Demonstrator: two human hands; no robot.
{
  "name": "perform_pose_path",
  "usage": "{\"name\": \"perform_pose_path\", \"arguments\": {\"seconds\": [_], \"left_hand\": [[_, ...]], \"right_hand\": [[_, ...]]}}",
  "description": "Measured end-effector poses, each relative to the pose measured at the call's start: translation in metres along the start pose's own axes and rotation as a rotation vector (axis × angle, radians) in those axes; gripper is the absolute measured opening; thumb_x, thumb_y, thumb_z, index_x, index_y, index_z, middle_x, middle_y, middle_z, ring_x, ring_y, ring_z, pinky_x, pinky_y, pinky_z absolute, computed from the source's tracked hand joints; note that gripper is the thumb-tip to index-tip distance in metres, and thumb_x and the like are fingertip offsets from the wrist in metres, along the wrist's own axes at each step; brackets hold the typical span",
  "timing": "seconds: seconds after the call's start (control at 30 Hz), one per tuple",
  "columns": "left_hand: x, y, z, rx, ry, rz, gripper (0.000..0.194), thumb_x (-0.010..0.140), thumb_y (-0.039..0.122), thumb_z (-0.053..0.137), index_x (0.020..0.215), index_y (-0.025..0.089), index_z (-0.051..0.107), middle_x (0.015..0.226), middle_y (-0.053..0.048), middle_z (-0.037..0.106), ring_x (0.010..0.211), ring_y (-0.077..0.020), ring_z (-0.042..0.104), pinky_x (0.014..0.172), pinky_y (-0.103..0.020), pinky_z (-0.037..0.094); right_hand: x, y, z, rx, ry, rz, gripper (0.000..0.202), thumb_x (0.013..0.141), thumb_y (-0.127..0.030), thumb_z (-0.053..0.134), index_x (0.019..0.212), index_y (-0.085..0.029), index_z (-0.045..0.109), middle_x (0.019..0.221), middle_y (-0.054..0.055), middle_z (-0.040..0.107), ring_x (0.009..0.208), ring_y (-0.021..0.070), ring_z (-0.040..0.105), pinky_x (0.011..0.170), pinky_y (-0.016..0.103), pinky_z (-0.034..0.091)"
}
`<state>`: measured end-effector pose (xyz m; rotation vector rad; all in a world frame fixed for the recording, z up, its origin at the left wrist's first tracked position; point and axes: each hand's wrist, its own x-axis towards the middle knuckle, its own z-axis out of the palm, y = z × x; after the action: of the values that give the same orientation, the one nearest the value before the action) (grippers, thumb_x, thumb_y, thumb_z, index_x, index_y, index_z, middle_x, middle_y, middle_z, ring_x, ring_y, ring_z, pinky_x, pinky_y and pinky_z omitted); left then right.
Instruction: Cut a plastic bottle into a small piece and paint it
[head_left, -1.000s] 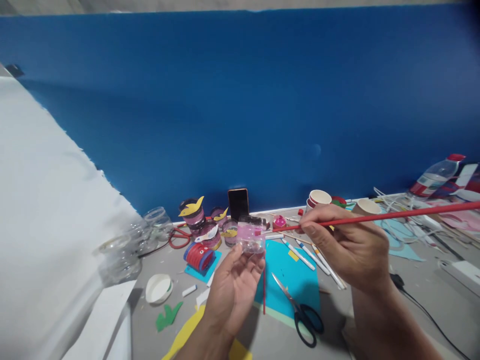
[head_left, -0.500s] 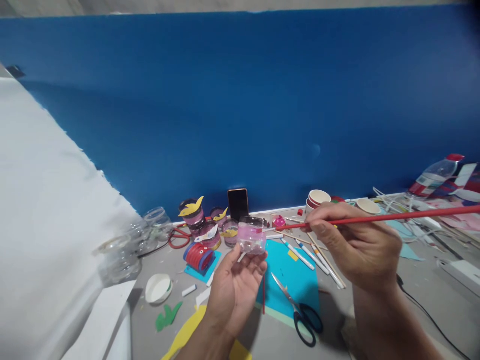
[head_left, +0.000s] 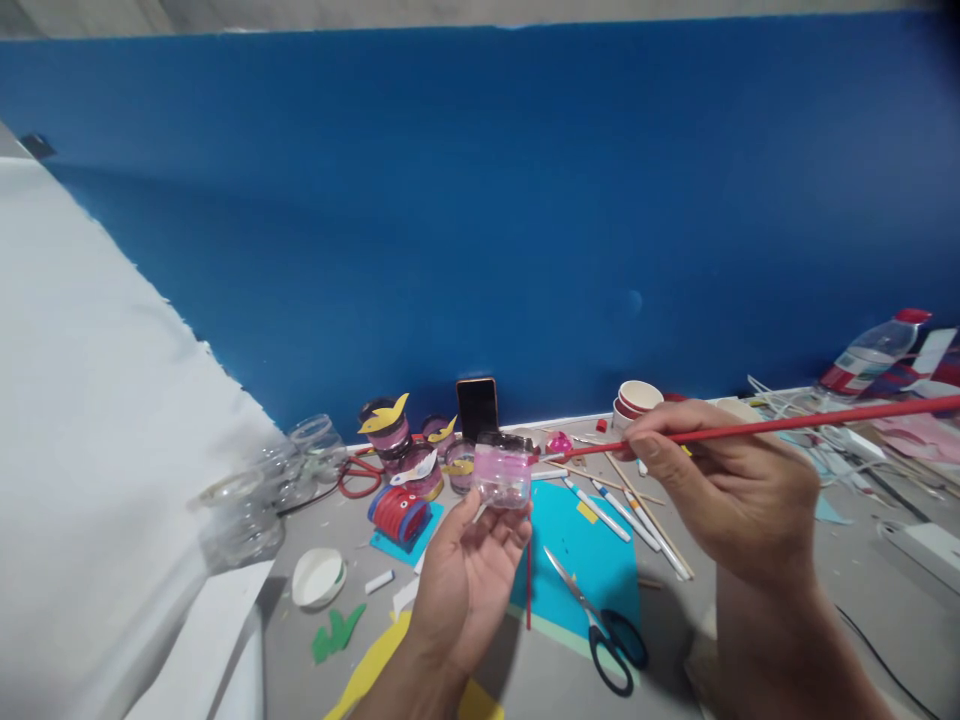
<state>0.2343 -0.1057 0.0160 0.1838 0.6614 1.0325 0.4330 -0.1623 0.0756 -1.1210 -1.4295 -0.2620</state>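
Note:
My left hand [head_left: 476, 560] is wrapped round the base of a small clear plastic cup [head_left: 502, 473], which has a pink band round its side and a dark rim. The cup is tilted over the table. My right hand [head_left: 724, 485] pinches a long red paintbrush [head_left: 750, 428] that points left. Its tip is close to the right side of the cup; whether it touches cannot be made out. Behind the cup lies a small dish of bright pink paint [head_left: 559, 443].
Scissors [head_left: 600, 625] lie on blue paper [head_left: 577, 560] beside several markers [head_left: 596, 508]. Decorated cups [head_left: 386, 425], a red-and-blue roll [head_left: 399, 514] and clear cups [head_left: 247, 510] stand left. A phone [head_left: 477, 408] leans on the blue wall; a bottle [head_left: 870, 358] is far right.
My right hand has moved slightly right, drawing the brush tip back from the pink side of the cup. My left hand and the cup have barely moved.

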Motion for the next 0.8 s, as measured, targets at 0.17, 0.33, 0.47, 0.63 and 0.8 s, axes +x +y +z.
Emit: {"name": "perform_pose_path", "arguments": {"seconds": [0.17,0.33,0.47,0.63,0.8], "left_hand": [[-0.0012,-0.0032,-0.001,0.013,-0.001,-0.016,0.017,0.099,0.022,0.059,0.101,0.008,0.07,0.095,-0.015,0.07,0.087,-0.0244,0.072,0.073,-0.033,0.061],[-0.0034,-0.0002,0.0038,-0.001,0.001,-0.045,0.021,0.101,0.025,0.056,0.1,0.01,0.07,0.093,-0.014,0.071,0.084,-0.0248,0.073,0.07,-0.032,0.06],[-0.0045,0.0016,0.0065,-0.011,0.018,-0.084,0.022,0.102,0.028,0.055,0.099,0.01,0.068,0.09,-0.015,0.072,0.082,-0.0253,0.074,0.069,-0.032,0.06],[-0.0054,0.0004,0.0042,-0.024,0.015,-0.124,0.021,0.101,0.029,0.056,0.099,0.011,0.066,0.09,-0.016,0.073,0.083,-0.0265,0.075,0.07,-0.033,0.06],[-0.0051,0.0013,0.0037,-0.042,-0.008,-0.16,0.026,0.102,0.032,0.054,0.102,0.01,0.067,0.091,-0.016,0.073,0.082,-0.0266,0.075,0.071,-0.034,0.06]], "right_hand": [[-0.0009,-0.003,0.0044,0.038,-0.032,-0.023,0.008,0.094,-0.019,0.074,0.09,-0.026,0.074,0.08,-0.004,0.075,0.07,0.0126,0.068,0.067,0.026,0.055],[0.0004,0.0012,0.0012,0.012,-0.041,-0.015,0.007,0.094,-0.02,0.075,0.09,-0.027,0.075,0.08,-0.003,0.076,0.072,0.0139,0.069,0.07,0.028,0.055],[0.0001,0.0015,-0.0018,-0.003,0.013,0.008,0.009,0.093,-0.019,0.074,0.089,-0.027,0.076,0.078,-0.003,0.075,0.068,0.0135,0.066,0.065,0.028,0.052],[0.0009,-0.0006,-0.001,0.01,0.003,-0.012,0.007,0.093,-0.021,0.075,0.088,-0.027,0.076,0.077,-0.003,0.075,0.066,0.0137,0.067,0.062,0.028,0.053],[0.0034,0.0024,-0.0038,-0.015,-0.039,0.012,0.007,0.093,-0.023,0.074,0.087,-0.026,0.075,0.076,-0.001,0.076,0.067,0.0159,0.069,0.061,0.03,0.054]]}}
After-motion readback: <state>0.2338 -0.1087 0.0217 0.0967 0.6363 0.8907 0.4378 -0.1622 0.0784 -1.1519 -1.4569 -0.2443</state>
